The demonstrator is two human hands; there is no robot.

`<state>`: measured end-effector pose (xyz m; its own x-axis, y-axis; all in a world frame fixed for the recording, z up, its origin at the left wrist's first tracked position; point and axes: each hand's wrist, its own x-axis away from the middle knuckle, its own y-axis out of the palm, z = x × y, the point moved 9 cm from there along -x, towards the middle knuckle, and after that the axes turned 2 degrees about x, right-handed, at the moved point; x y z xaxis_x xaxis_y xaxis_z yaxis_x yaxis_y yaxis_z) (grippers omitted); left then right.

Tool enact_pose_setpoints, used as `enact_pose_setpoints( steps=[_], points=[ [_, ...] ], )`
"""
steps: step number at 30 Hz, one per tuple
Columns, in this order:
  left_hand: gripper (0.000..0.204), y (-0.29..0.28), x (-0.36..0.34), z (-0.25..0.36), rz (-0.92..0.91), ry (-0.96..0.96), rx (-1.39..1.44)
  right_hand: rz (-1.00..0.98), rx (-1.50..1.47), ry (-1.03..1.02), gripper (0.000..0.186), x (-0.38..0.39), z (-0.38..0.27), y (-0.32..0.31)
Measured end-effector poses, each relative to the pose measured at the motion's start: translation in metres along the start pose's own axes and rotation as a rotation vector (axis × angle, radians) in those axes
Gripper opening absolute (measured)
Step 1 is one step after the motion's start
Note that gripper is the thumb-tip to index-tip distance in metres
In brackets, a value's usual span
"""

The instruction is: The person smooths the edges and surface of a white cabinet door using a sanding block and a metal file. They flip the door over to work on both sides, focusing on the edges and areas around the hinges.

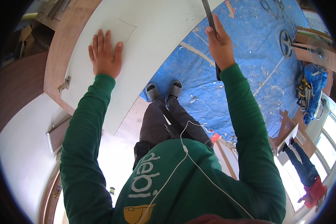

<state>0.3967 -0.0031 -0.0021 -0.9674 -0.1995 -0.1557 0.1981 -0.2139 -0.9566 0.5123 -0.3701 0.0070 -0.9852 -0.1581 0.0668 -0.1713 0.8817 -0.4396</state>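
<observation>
My left hand lies flat on a large white panel, its fingers slightly apart and nothing in it. A thin bent line is drawn on the panel, just beyond those fingers. My right hand is closed round a long, narrow dark bar, held beside the panel's right edge. Both ends of the bar stick out of the grip; its exact kind does not show. Near the panel's left edge sits a small metal hinge.
Blue sheeting strewn with scraps covers the floor on the right. A stand fan's round black base, a blue bag and wood pieces lie there. A person in a red top is at the far right. Wooden cabinetry borders the left.
</observation>
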Motion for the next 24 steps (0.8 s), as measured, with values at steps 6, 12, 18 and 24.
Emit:
enact_pose_setpoints(
  steps=[6,12,18,24],
  points=[
    [0.069,-0.002,0.000,0.002,-0.002,0.000,0.010,-0.259,-0.546,0.442,0.051,0.077,0.002,0.019],
    [0.069,-0.001,0.000,0.001,-0.007,-0.003,0.006,-0.397,-0.812,0.542,0.053,0.100,-0.004,0.034],
    [0.069,0.000,-0.001,0.000,-0.006,-0.003,-0.005,-0.400,-0.854,0.520,0.052,0.092,-0.006,0.035],
    [0.069,-0.002,-0.001,0.001,-0.007,-0.003,0.018,-0.413,-0.860,0.529,0.052,0.093,-0.007,0.036]
  ],
)
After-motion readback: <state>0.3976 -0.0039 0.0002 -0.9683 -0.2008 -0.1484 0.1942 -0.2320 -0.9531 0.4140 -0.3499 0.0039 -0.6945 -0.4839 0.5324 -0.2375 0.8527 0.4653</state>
